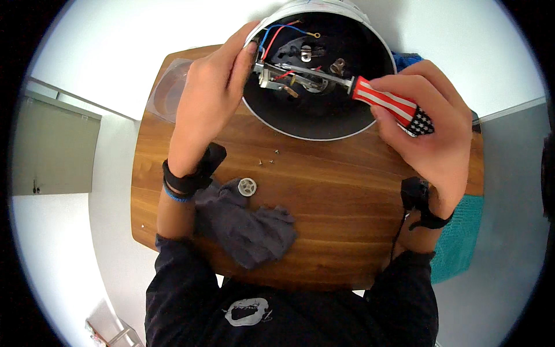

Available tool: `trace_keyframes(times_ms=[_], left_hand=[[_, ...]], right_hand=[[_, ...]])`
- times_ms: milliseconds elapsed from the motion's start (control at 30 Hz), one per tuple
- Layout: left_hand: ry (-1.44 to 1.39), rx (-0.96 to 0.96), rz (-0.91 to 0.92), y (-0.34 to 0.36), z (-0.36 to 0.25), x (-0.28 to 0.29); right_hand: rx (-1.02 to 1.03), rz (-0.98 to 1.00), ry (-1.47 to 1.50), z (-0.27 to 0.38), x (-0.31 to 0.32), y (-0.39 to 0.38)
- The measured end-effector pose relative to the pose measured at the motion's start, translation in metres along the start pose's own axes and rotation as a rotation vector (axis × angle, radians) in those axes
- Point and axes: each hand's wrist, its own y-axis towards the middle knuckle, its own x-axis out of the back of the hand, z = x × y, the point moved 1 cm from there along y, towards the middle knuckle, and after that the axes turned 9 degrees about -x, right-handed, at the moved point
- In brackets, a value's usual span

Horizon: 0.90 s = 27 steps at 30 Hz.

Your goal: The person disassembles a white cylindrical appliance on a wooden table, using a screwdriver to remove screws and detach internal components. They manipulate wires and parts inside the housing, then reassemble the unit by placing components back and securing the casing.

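A round white appliance housing (315, 134) lies tipped at the far side of the table, its open end facing me. Inside its dark interior are blue and red wires, a ring terminal (313, 35) and metal brackets. My left hand (217, 78) grips the housing's left rim, thumb over the edge; some fingers are hidden behind it. A screwdriver (386, 103) with a red, white and starred black handle is held in my right hand (433, 115). Its shaft points left into the housing, reaching a metal bracket (266, 79) near my left thumb. Whether the tip sits on a screw, I cannot tell.
Several small screws (272, 162) lie on the wooden table (341, 202). A small round spoked piece (247, 187) rests by a grey cloth (248, 231). A clear plastic container (167, 92) stands left of the housing, and a teal mesh-like sheet (459, 243) is at the right.
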Motion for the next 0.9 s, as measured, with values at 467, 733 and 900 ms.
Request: trace_keyframes(times_ms=[467, 733, 900], left_hand=[[-0.169, -0.006, 0.014, 0.006, -0.008, 0.007], [-0.12, -0.006, 0.029, 0.007, -0.005, 0.006], [-0.147, -0.035, 0.016, 0.007, -0.005, 0.006]], right_hand=[[0.094, 0.459, 0.202, 0.0, -0.02, -0.004], [0.059, 0.66, 0.033, 0.001, -0.044, -0.012], [0.055, 0.728, -0.029, 0.003, -0.054, -0.014]])
